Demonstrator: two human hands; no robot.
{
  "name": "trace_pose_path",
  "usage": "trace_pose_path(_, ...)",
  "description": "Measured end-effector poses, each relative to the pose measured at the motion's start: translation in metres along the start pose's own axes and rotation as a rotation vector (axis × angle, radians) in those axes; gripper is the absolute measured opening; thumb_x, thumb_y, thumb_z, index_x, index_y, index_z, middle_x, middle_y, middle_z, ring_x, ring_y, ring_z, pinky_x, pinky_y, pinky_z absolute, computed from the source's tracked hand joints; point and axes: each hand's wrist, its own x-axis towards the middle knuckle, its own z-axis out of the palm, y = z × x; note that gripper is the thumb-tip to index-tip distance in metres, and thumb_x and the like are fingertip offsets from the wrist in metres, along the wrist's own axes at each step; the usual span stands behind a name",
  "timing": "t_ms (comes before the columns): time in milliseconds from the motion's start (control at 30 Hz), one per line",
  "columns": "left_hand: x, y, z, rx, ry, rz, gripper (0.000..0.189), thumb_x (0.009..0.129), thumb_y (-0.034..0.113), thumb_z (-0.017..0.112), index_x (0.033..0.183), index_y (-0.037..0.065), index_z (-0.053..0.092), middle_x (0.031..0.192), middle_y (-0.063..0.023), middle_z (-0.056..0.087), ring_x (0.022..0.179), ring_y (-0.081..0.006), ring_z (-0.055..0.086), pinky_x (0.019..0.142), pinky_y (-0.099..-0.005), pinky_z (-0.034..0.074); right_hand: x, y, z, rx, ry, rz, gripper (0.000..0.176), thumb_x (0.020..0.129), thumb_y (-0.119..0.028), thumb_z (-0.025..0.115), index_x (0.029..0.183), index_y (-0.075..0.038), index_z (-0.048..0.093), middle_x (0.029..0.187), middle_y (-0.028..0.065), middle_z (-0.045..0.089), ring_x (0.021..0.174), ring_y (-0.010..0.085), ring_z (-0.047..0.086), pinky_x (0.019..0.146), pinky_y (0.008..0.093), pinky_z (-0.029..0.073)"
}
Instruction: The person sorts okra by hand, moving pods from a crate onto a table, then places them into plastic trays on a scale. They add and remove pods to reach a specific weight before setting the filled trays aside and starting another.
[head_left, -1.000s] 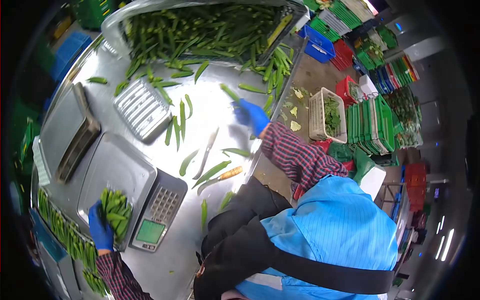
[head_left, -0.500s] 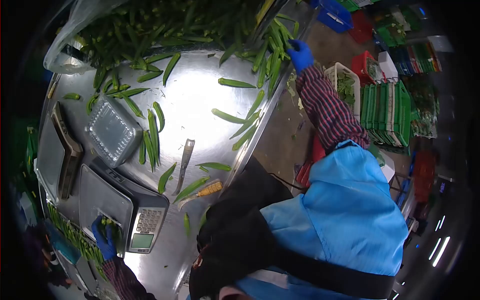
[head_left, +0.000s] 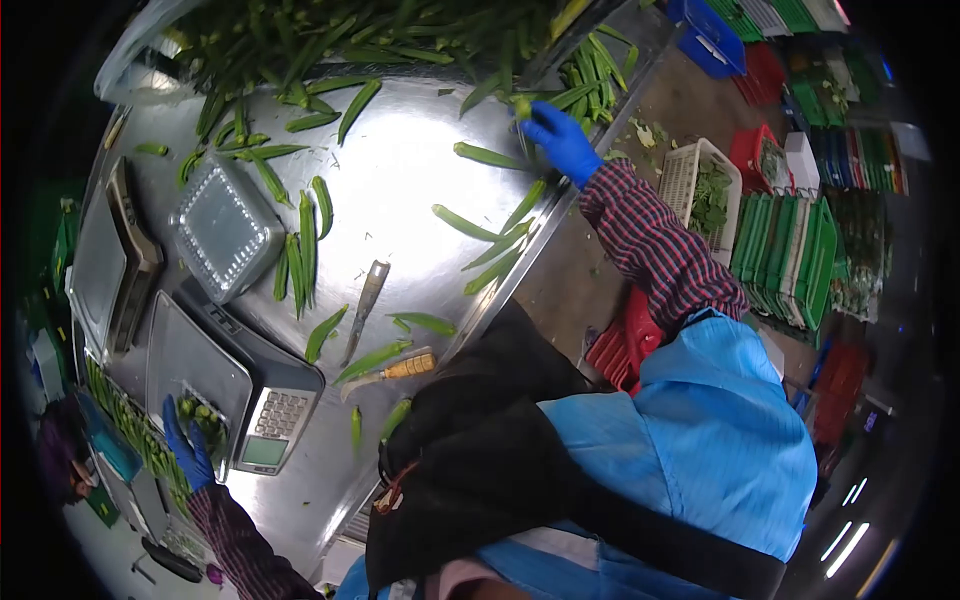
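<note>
Stretched along the near side of a small clear tray of okra point(head_left: 212, 420), my blue-gloved left hand point(head_left: 188, 447) has its fingers out straight. That tray sits on the plate of a digital scale point(head_left: 195, 370). At the far right part of the metal table, my right hand point(head_left: 560, 142), also gloved in blue, pinches an okra pod point(head_left: 523, 108). Just beyond it lies a cluster of okra point(head_left: 590, 80) near the table edge. Several loose pods point(head_left: 488, 156) lie on the metal close to this hand.
A large okra heap point(head_left: 330, 35) fills the far side. Stacked clear trays point(head_left: 228, 230), a second scale point(head_left: 105, 270), a knife point(head_left: 367, 310) and a wooden-handled blade point(head_left: 408, 367) rest on the table point(head_left: 400, 120). Crates point(head_left: 785, 255) stand on the floor to the right.
My right hand has drawn back from the okra cluster toward the table, a pod now in its fingers. My left hand has straightened its fingers off the okra to the tray's side.
</note>
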Motion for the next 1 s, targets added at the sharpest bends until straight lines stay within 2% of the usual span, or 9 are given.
trace_pose_path(67, -0.007, -0.004, -0.001, -0.016, 0.054, -0.030, 0.051, 0.095, 0.031, 0.043, 0.136, 0.002, 0.036, 0.140, -0.0135, 0.039, 0.131, -0.0276, 0.033, 0.109, -0.0374, 0.021, 0.013, -0.029, -0.009, 0.890, -0.144, 0.527, 0.039, 0.091, -0.025, 0.053, 0.126, -0.009, 0.050, 0.107, 0.0095, 0.061, 0.100, 0.0202, 0.059, 0.086, 0.0338, 0.047)
trace_pose_path(200, -0.028, -0.022, 0.001, -0.069, 0.204, -0.047, 0.049, 0.093, 0.025, 0.045, 0.136, 0.003, 0.037, 0.140, -0.0135, 0.039, 0.132, -0.0266, 0.032, 0.110, -0.0382, 0.020, 0.014, -0.063, 0.013, 1.322, -0.307, 0.440, 0.042, 0.092, -0.023, 0.052, 0.130, -0.006, 0.044, 0.113, 0.0106, 0.058, 0.102, 0.0205, 0.058, 0.086, 0.0344, 0.048)
trace_pose_path(267, -0.039, -0.022, 0.006, -0.296, 0.272, -0.110, 0.050, 0.091, 0.021, 0.048, 0.135, 0.001, 0.037, 0.139, -0.0142, 0.039, 0.131, -0.0255, 0.034, 0.109, -0.0379, 0.022, 0.015, -0.090, 0.028, 1.147, -0.308, 0.425, 0.041, 0.091, -0.021, 0.053, 0.129, -0.008, 0.045, 0.113, 0.0073, 0.059, 0.105, 0.0180, 0.056, 0.085, 0.0329, 0.047)
trace_pose_path(300, -0.048, -0.008, -0.001, -0.451, 0.295, -0.315, 0.047, 0.091, 0.017, 0.048, 0.135, 0.003, 0.038, 0.138, -0.0124, 0.040, 0.129, -0.0249, 0.036, 0.108, -0.0374, 0.025, 0.017, -0.094, 0.041, 1.034, -0.403, 0.386, 0.040, 0.089, -0.021, 0.055, 0.127, -0.010, 0.047, 0.112, 0.0045, 0.060, 0.104, 0.0154, 0.054, 0.084, 0.0299, 0.044)
trace_pose_path(400, -0.087, -0.029, -0.001, -0.109, 0.505, -0.106, 0.035, 0.091, 0.013, 0.051, 0.125, 0.005, 0.051, 0.128, -0.0121, 0.050, 0.121, -0.0251, 0.044, 0.102, -0.0343, 0.033, 0.013, -0.128, 0.086, 1.100, -0.525, 0.427, 0.037, 0.088, -0.018, 0.056, 0.123, -0.009, 0.049, 0.115, 0.0074, 0.059, 0.102, 0.0158, 0.056, 0.086, 0.0290, 0.044)
trace_pose_path(500, -0.130, -0.039, -0.009, -0.166, 0.591, -0.194, 0.032, 0.092, 0.014, 0.050, 0.122, 0.005, 0.053, 0.125, -0.0124, 0.051, 0.120, -0.0256, 0.045, 0.102, -0.0344, 0.033, 0.002, -0.188, 0.124, 1.150, -0.683, 0.356, 0.031, 0.087, -0.015, 0.057, 0.117, -0.009, 0.051, 0.112, 0.0092, 0.060, 0.096, 0.0164, 0.058, 0.081, 0.0281, 0.046)
trace_pose_path(667, -0.187, -0.068, 0.005, -0.282, 0.676, -0.233, 0.028, 0.089, 0.012, 0.055, 0.117, 0.008, 0.058, 0.119, -0.0110, 0.056, 0.114, -0.0250, 0.051, 0.099, -0.0334, 0.037, -0.029, -0.297, 0.198, 1.092, -0.840, 0.233, 0.022, 0.085, -0.010, 0.056, 0.106, -0.004, 0.054, 0.107, 0.0091, 0.060, 0.095, 0.0195, 0.058, 0.087, 0.0314, 0.044)
trace_pose_path(800, -0.204, -0.078, 0.004, -0.356, 0.686, -0.142, 0.032, 0.084, 0.006, 0.061, 0.115, 0.009, 0.060, 0.117, -0.0097, 0.057, 0.113, -0.0244, 0.052, 0.097, -0.0337, 0.039, -0.039, -0.333, 0.213, 1.084, -0.774, 0.210, 0.019, 0.085, -0.011, 0.057, 0.103, -0.006, 0.057, 0.104, 0.0088, 0.062, 0.095, 0.0198, 0.058, 0.085, 0.0308, 0.044)
trace_pose_path(1000, -0.197, -0.102, -0.001, -0.317, 0.680, -0.061, 0.037, 0.081, 0.004, 0.063, 0.117, 0.011, 0.059, 0.118, -0.0099, 0.057, 0.113, -0.0267, 0.052, 0.098, -0.0346, 0.039, -0.033, -0.277, 0.200, 1.259, -0.477, 0.334, 0.022, 0.084, -0.011, 0.059, 0.105, -0.008, 0.058, 0.102, 0.0093, 0.063, 0.095, 0.0218, 0.059, 0.084, 0.0331, 0.044)
